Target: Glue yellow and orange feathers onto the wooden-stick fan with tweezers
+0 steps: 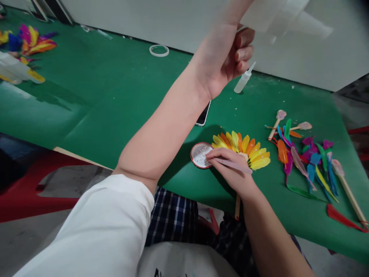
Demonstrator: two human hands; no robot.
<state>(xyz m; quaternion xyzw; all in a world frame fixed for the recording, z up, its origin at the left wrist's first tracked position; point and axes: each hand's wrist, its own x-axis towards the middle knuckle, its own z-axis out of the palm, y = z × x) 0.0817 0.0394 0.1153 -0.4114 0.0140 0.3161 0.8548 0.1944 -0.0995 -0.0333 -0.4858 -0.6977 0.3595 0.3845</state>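
Observation:
My left hand is raised at the top, its lower fingers curled; its upper part is blurred, and whatever it may hold is hidden. Over the table, my right hand is closed on pale pink tweezers. Its fingertips are at a small round red-rimmed dish with white stuff inside. Behind and beside that hand lies a fan of yellow and orange feathers, partly covered by it. A wooden stick shows below.
Colourful feathers and wooden sticks lie at the right. A small bottle stands near the wall, with a tape roll farther left. Part of a phone shows under my left arm. More feathers lie far left, near a red stool.

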